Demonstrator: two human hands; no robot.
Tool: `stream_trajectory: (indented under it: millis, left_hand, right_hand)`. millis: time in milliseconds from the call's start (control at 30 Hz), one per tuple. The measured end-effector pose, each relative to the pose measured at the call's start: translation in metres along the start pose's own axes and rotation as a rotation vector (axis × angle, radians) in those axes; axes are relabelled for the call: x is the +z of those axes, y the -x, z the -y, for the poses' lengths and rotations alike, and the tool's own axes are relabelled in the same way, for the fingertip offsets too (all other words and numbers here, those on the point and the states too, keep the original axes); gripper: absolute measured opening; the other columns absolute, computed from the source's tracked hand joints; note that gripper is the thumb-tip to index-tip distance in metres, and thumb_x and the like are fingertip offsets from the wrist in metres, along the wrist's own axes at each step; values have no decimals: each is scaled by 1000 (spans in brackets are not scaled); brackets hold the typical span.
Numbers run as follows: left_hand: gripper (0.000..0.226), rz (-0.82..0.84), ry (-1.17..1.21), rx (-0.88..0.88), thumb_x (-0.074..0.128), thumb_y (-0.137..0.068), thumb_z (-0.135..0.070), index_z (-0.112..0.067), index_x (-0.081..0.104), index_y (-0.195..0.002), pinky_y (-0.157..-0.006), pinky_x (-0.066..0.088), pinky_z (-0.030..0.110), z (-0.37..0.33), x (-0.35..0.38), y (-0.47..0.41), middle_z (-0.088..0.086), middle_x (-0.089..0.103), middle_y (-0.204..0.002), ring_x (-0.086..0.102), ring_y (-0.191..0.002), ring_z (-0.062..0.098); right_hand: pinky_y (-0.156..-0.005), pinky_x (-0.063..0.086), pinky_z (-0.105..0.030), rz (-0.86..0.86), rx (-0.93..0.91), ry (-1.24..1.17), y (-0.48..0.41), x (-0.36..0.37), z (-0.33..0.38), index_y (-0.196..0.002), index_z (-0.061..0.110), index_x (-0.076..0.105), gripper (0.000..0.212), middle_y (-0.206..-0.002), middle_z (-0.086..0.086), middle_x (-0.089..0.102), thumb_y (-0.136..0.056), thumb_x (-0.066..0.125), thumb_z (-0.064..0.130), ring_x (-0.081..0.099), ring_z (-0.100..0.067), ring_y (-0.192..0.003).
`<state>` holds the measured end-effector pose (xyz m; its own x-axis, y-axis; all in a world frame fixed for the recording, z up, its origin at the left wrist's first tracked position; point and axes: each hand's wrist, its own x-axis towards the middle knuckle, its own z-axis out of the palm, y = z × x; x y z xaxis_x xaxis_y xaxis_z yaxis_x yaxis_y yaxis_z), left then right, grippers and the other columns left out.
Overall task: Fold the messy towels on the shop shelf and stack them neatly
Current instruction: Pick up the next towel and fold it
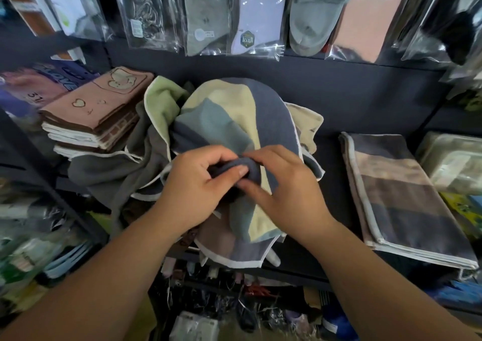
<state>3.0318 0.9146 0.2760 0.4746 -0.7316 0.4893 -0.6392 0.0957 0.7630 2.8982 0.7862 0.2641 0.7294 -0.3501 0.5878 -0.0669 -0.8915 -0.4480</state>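
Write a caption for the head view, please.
Left hand and right hand pinch a striped towel atop the messy pile.

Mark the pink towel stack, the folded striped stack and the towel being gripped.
pink towel stack [101, 98], head view, top towel's face.
folded striped stack [399, 192], head view, top face middle.
gripped towel [234, 111], head view, draped upper part.

left hand: bare | right hand: bare | forearms: bare, short nails

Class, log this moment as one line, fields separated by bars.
phase: sorting messy pile | left hand: grips striped towel | right hand: grips same fold | folded stack: right of pile
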Motion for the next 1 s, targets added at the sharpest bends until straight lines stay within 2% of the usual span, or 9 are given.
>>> stream_trajectory:
  millis: [133,233,333,567,667,767,833,900,1000]
  left_hand:
    - [37,58,-22,-2,75,-84,-35,-24,67,-119,-90,53,28,21,-11,8,-13,70,-113,66,-109,9]
    - [52,-76,-316,31,69,-84,-40,-22,59,-132,-107,44,35,54,-20,4,-8,58,-134,53,-127,13]
    - [58,-108,-386,-12,66,-89,-36,-23,51,-144,-113,39,48,79,-29,-12,4,47,-148,43,-139,22]
    - [45,-62,-608,-76,71,-90,-25,-19,62,-134,-112,37,50,95,-36,-65,15,50,-144,45,-132,38]
    - [41,-53,-547,-81,72,-88,-14,-11,66,-128,-107,40,37,101,-36,-71,14,59,-133,52,-125,34]
    - [32,-105,-501,-3,69,-89,-5,-6,70,-120,-91,41,24,100,-37,-72,14,68,-117,62,-111,28]
    - [28,-142,-434,11,64,-91,-3,-10,74,-116,-81,42,13,93,-41,-77,6,73,-107,64,-100,15]
    - [32,-87,-364,-25,59,-94,-3,-18,75,-117,-76,43,4,82,-51,-85,-6,73,-104,64,-97,3]
    - [32,100,-324,-56,59,-94,-3,-23,77,-111,-80,52,21,69,-68,-102,-9,76,-99,67,-92,4]
  right_hand:
    - [-72,49,-29,-116,106,-101,-10,-6,-6,-97,14,69,8,-83,4,66,-98,62,19,60,-10,-77]
    - [-65,45,-26,-154,299,-294,-15,-21,-11,-88,25,62,15,-72,5,60,-102,56,23,53,-7,-68]
    - [-66,44,-25,-250,384,-394,-20,-37,-17,-89,20,60,18,-77,-1,61,-105,52,23,51,-5,-71]
    - [-69,44,-31,-456,561,-548,-31,-67,-39,-77,24,63,26,-70,9,61,-101,52,25,54,-10,-74]
    - [-68,44,-28,-540,668,-577,-31,-68,-50,-73,21,63,29,-66,11,61,-100,52,23,54,-9,-72]
    - [-75,48,-36,-504,772,-456,-27,-60,-62,-83,13,63,27,-75,6,62,-98,49,31,56,-13,-78]
    - [-87,49,-44,-406,746,-292,-25,-52,-65,-96,20,62,24,-90,2,65,-94,45,36,58,-14,-89]
    - [-97,48,-40,-340,594,-216,-26,-46,-58,-110,34,61,23,-110,2,65,-95,47,23,58,-14,-106]
    - [-108,38,-24,-214,245,-27,-30,-34,-43,-127,26,65,44,-127,2,62,-92,46,8,54,-15,-122]
